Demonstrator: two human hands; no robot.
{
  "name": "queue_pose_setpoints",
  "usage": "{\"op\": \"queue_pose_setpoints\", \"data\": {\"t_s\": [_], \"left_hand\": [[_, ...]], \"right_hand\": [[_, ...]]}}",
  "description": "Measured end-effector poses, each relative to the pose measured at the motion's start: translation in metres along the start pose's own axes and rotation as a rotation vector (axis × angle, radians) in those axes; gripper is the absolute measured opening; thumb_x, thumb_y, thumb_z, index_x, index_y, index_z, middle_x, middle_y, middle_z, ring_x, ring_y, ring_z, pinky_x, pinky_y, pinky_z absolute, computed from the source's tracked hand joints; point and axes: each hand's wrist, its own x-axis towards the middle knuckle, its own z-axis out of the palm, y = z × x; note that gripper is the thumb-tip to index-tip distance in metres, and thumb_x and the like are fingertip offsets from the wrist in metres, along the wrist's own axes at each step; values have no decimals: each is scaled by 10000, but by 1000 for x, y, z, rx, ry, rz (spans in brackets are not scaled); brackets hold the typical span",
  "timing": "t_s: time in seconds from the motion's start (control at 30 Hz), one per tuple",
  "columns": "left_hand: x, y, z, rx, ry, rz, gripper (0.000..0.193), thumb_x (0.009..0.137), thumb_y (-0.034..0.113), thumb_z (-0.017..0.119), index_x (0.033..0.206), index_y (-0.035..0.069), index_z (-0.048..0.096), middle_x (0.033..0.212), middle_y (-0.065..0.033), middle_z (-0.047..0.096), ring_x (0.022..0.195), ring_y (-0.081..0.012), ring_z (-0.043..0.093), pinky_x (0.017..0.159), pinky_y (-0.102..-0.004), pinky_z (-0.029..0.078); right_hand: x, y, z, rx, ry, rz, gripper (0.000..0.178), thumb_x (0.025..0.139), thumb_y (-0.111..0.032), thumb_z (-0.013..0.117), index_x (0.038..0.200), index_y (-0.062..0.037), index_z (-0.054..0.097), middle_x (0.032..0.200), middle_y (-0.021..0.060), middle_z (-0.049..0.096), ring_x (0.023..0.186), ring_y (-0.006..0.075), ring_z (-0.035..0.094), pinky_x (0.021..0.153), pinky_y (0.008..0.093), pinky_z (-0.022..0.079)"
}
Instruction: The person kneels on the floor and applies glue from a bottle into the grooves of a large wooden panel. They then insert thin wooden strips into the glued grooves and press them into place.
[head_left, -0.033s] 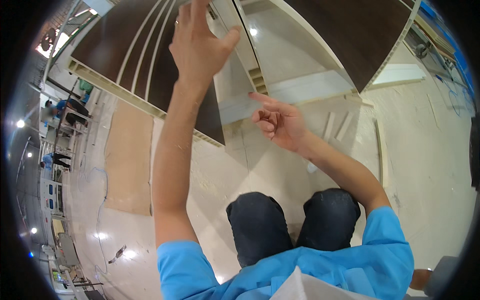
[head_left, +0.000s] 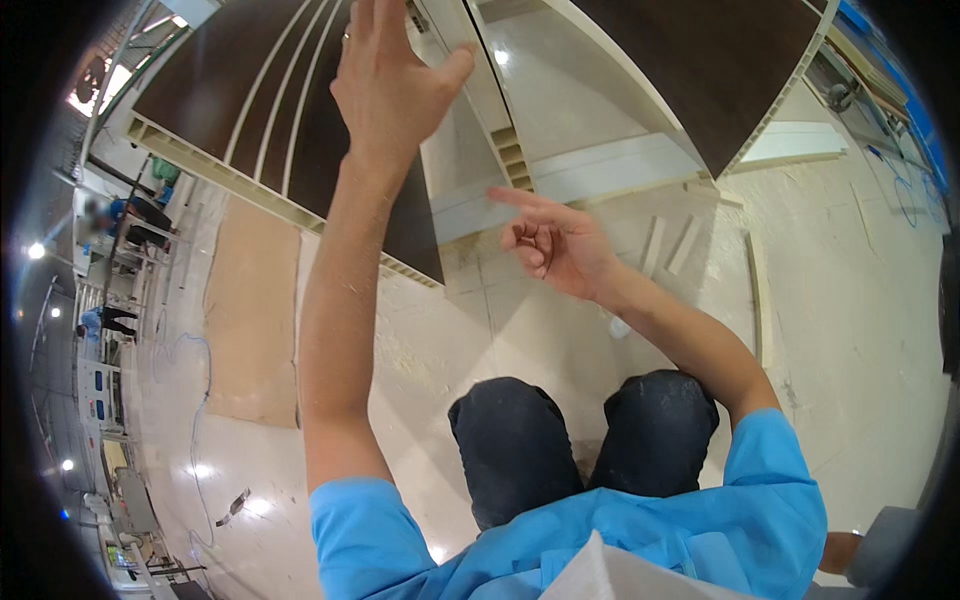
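Observation:
My left hand [head_left: 392,95] is over the right side of a dark brown hollow panel [head_left: 200,90] with pale curved stripes. Its thumb stands well away from the fingers, whose tips run off the top edge; nothing shows in it, and whether it touches the panel is unclear. Lower and to the right, my right hand [head_left: 560,245] points its index finger at the lower end of a narrow pale upright strip [head_left: 490,90] with small open cells. Its other fingers curl loosely, and I see nothing in them. Contact between fingertip and strip cannot be made out.
Another dark panel [head_left: 720,70] stands at the upper right. White boards [head_left: 620,163] and thin wooden strips [head_left: 760,300] lie on the floor. A brown sheet [head_left: 252,320] and a thin cable [head_left: 200,430] are to the left. Two people [head_left: 145,220] are farther off at left.
The whole view has shifted very slightly, so panels and hands sit a little farther left. Both hands keep the same pose.

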Motion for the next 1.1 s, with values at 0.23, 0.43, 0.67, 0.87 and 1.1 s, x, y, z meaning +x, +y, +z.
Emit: {"op": "queue_pose_setpoints", "data": {"t_s": [0.23,0.43,0.67,0.87,1.1], "left_hand": [[-4,-11,9,-171,51,-12,857,772,124,830,1575,193,538,1425,-112,651,1246,-304,691,1003,-408,598],[10,3,22,-158,289,4,827,815,144,842,1583,86,541,1512,-169,623,1245,-303,695,997,-444,600],[-11,-16,18,-168,134,-72,877,783,274,938,1530,167,490,1484,-104,560,1223,-298,671,914,-446,613],[-28,-25,38,-268,201,-93,779,813,243,919,1457,121,496,1455,-111,592,1168,-297,708,905,-420,622],[-27,-15,34,-379,109,-397,610,837,285,963,1266,-16,651,1106,-104,772,1001,-210,740,907,-416,607]], "right_hand": [[-45,7,-69,-534,177,203,454,1050,-190,645,1436,48,658,950,135,743,719,125,669,603,294,535],[-89,11,-119,-502,342,111,466,1037,-232,690,1429,20,671,950,93,735,705,107,651,637,273,537],[-89,20,-131,-638,355,83,446,1043,-229,691,1418,10,666,987,95,740,720,91,641,645,274,540],[-100,34,-149,-570,426,22,413,1046,-237,700,1386,-2,689,981,79,737,709,82,634,632,271,535],[-130,46,-191,-808,852,-74,270,1059,-275,700,1081,-13,763,797,55,692,691,112,635,618,292,508]]}}
